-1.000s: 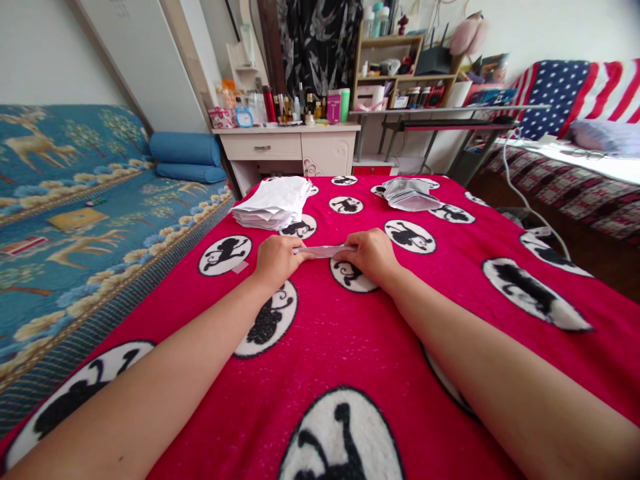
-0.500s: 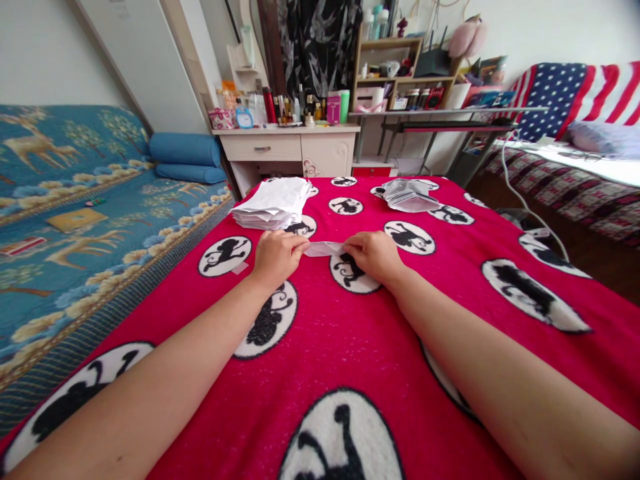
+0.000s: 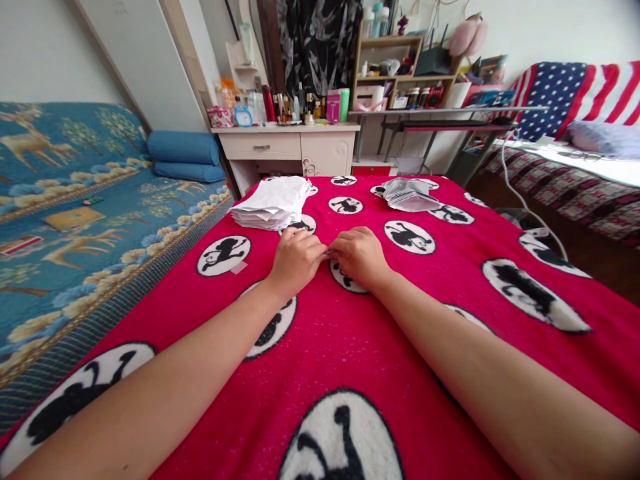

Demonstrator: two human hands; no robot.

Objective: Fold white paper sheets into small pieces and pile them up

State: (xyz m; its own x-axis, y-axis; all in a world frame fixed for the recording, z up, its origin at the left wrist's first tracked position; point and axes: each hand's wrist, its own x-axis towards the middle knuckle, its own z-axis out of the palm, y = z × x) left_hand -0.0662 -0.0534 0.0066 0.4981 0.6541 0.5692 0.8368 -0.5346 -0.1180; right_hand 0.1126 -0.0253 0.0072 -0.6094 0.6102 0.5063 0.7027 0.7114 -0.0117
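Both hands meet over the middle of a red blanket [image 3: 320,400] printed with black figures in white ovals. My left hand [image 3: 299,257] is closed, its fingertips pinching a folded strip of paper [image 3: 328,253]. From the other side my right hand [image 3: 361,257] grips the same paper, thumb and fingers pressed together. Only a sliver of the paper shows between the hands; the rest is hidden by the fingers. Beyond my left hand lies a stack of white paper sheets [image 3: 273,203]. A pile of folded papers [image 3: 410,195] sits farther off, beyond my right hand.
A small paper scrap [image 3: 239,267] lies on the blanket left of my hands. Along the left runs a blue patterned sofa [image 3: 95,220]. A white cabinet [image 3: 285,145] crowded with bottles stands at the back, beside a desk [image 3: 450,111]. A white cable [image 3: 530,200] hangs at the right.
My hands have come together from a small gap apart. The strip of paper that showed between them is now mostly covered by my fingers.
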